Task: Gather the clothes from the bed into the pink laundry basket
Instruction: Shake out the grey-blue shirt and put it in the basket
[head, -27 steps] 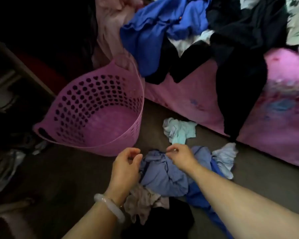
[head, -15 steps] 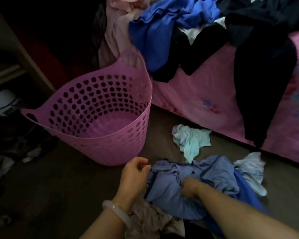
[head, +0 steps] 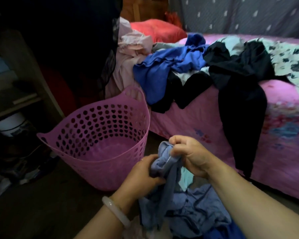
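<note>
A pale blue garment (head: 164, 163) was gripped in the curled fingers of both the left hand (head: 141, 176) and the right hand (head: 188, 156), bunched just right of the pink basket (head: 86, 163). It would best be lifted clear of the floor pile before being dropped left into the basket. Beyond the fingers, clothes (head: 179, 66) were heaped on the bed (head: 188, 125). The dark left corner could not be made out.

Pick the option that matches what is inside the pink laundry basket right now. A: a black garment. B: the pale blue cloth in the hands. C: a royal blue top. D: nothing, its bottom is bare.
D: the pink laundry basket shows only its bare bottom, while both hands grip the pale blue cloth beside it.
</note>
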Tool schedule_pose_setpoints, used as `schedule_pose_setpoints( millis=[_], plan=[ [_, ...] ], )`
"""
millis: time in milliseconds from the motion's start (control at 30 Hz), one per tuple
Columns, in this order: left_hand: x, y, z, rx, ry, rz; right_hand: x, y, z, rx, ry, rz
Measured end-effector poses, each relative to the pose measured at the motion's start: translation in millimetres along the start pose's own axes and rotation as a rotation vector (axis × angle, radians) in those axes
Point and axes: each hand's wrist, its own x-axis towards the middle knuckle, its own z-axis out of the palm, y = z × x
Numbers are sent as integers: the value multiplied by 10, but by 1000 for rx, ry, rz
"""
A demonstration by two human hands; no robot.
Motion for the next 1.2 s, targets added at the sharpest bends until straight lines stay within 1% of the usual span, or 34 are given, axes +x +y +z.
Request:
schedule_pose_setpoints(
  millis=[100, 167, 200, 267, 333, 367, 400, 467, 500, 533, 567, 600, 633, 667, 733, 767, 800, 867, 933, 967, 1000, 1033, 1067, 1133, 1200],
  plan=[
    [-2, 38, -43, 55, 33, 1, -74, -302, -70, 67, -37, -107],
    [-6, 91, -171, 69, 98, -26, -118, -409, -172, -37, -34, -150],
    [-14, 117, -248, 22, 111, -47, -148, -450, -213, -132, -21, -171],
    [-65, 184, -355, -115, 80, -63, -198, -478, -253, -252, -2, -193],
    [-123, 279, -355, -125, 41, 4, -214, -470, -201, -240, -48, -189],
    [-125, 324, -295, -113, 13, 62, -208, -467, -149, -193, -72, -192],
    [-116, 365, -212, -149, -24, 118, -199, -482, -87, -97, -94, -192],
    [-70, 397, -18, -272, -108, 168, -183, -561, 14, 199, -123, -185],
    [-36, 347, 69, -287, -122, 161, -183, -613, 37, 327, -112, -195],
    [-16, 281, 132, -250, -110, 140, -184, -663, 38, 409, -78, -216],
    [-2, 218, 159, -158, -90, 106, -191, -712, 17, 437, -33, -243],
    [8, 144, 139, -57, -66, 65, -202, -741, -9, 402, 16, -268],
    [12, 86, 83, 34, -27, 18, -215, -746, -57, 315, 79, -282],
    [9, 52, 6, 73, 14, -14, -235, -741, -116, 189, 146, -292],
    [-2, 32, -201, -6, 67, -16, -265, -674, -276, -129, 251, -318],
    [-22, 52, -309, -64, 75, -9, -277, -626, -366, -311, 265, -330],
    [-44, 85, -412, -110, 72, -1, -281, -571, -456, -501, 253, -323],
    [-66, 155, -562, -147, 78, 16, -274, -468, -593, -843, 179, -233],
    [-56, 220, -656, -117, 164, 55, -242, -378, -640, -1037, 110, -140],
    [-50, 254, -685, -88, 219, 79, -224, -340, -643, -1078, 131, -144],
    [-48, 268, -711, -70, 254, 102, -186, -294, -645, -1067, 184, -189],
    [-51, 290, -722, -67, 251, 115, -156, -271, -637, -981, 257, -236],
    [-58, 302, -720, -58, 211, 110, -133, -261, -616, -830, 314, -251],
    [-76, 334, -686, 0, 110, 47, -112, -280, -570, -569, 345, -198],
    [-73, 320, -658, 29, 114, -39, -115, -300, -543, -454, 322, -118]
  ],
)
